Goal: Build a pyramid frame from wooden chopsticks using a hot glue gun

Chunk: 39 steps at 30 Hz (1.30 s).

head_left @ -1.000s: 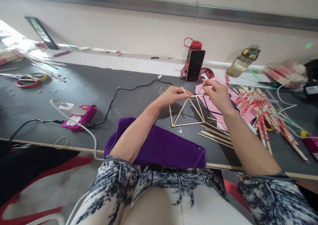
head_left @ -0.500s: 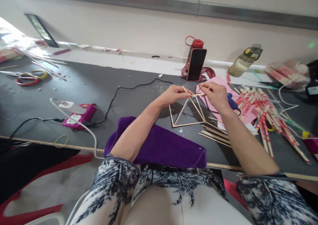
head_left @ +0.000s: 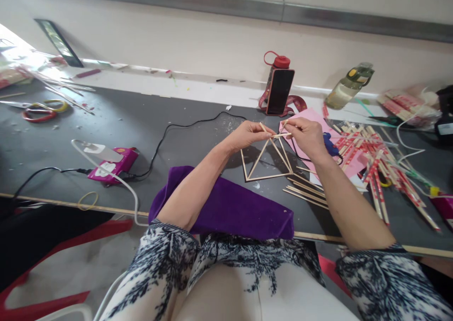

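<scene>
A frame of thin wooden sticks (head_left: 269, 176) stands on the dark table, its slanted sticks rising to a peak. My left hand (head_left: 249, 136) is closed at that peak, fingertips pinched on a wooden stick. From the other side my right hand (head_left: 307, 134) pinches wooden sticks too, one short piece lying level between both hands and another tilted up at its fingers. Exactly how the pieces meet is partly hidden by my fingers. Loose bare sticks (head_left: 306, 197) lie beside the frame, below my right forearm. A purple cloth (head_left: 233, 207) lies under my left forearm.
Many chopsticks in red-printed wrappers (head_left: 378, 158) are heaped at right, near pink paper (head_left: 313, 118) and a blue object (head_left: 331, 144). A phone (head_left: 280, 92) leans on a red-capped bottle (head_left: 282, 62). A clear bottle (head_left: 348, 87), magenta power box (head_left: 113, 166), black cord (head_left: 164, 139) and scissors (head_left: 40, 113) are around.
</scene>
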{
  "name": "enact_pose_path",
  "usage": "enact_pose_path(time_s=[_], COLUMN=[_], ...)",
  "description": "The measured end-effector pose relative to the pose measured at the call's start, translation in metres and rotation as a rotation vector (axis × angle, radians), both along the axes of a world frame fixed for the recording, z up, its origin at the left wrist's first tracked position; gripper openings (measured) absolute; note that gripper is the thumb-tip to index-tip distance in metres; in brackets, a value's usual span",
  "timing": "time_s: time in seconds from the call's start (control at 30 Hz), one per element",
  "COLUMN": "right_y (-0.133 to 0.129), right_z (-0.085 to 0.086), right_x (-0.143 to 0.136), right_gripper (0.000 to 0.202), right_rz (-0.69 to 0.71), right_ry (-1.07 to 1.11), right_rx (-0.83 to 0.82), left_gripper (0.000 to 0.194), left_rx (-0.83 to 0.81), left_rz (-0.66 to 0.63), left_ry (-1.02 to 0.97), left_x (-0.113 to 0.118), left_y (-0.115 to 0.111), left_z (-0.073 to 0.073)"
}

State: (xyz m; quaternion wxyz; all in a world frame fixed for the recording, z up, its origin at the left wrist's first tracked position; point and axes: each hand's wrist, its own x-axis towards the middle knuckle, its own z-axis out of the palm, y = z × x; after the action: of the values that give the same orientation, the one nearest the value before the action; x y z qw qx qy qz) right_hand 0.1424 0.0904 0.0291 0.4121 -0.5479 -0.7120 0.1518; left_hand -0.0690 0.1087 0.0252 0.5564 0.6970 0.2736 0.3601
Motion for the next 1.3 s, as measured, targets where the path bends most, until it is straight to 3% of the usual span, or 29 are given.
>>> enact_pose_path(time_s=[0.37, 0.53, 0.73, 0.83, 1.1, 1.3], right_y=[-0.007, -0.025, -0.040, -0.042, -0.045, -0.047], right_z=[0.003, -0.011, -0.031, -0.034, -0.030, -0.024], right_x=[0.001, 0.017, 0.035, 0.037, 0.034, 0.032], right_gripper=[0.023, 0.035, 0.024, 0.023, 0.023, 0.023], right_rz=[-0.053, -0.151, -0.032, 0.016, 0.033, 0.028], right_ry=[-0.024, -0.056, -0.312, -0.351, -0.336, -0.261], right_rx=[0.037, 0.039, -0.140, -0.154, -0.146, -0.170], left_gripper=[0.031, 0.030, 0.029, 0.028, 0.025, 0.027], left_rx=[-0.015, -0.026, -0.055, -0.056, -0.037, -0.026], left_rz=[0.002, 0.000, 0.027, 0.044, 0.036, 0.013], left_ry=[0.007, -0.017, -0.028, -0.034, -0.027, -0.021], left_x=[-0.001, -0.001, -0.009, -0.015, -0.016, -0.011], left_y=[-0.002, -0.003, 0.006, 0.010, 0.008, 0.007], left_z=[0.002, 0.005, 0.007, 0.008, 0.017, 0.012])
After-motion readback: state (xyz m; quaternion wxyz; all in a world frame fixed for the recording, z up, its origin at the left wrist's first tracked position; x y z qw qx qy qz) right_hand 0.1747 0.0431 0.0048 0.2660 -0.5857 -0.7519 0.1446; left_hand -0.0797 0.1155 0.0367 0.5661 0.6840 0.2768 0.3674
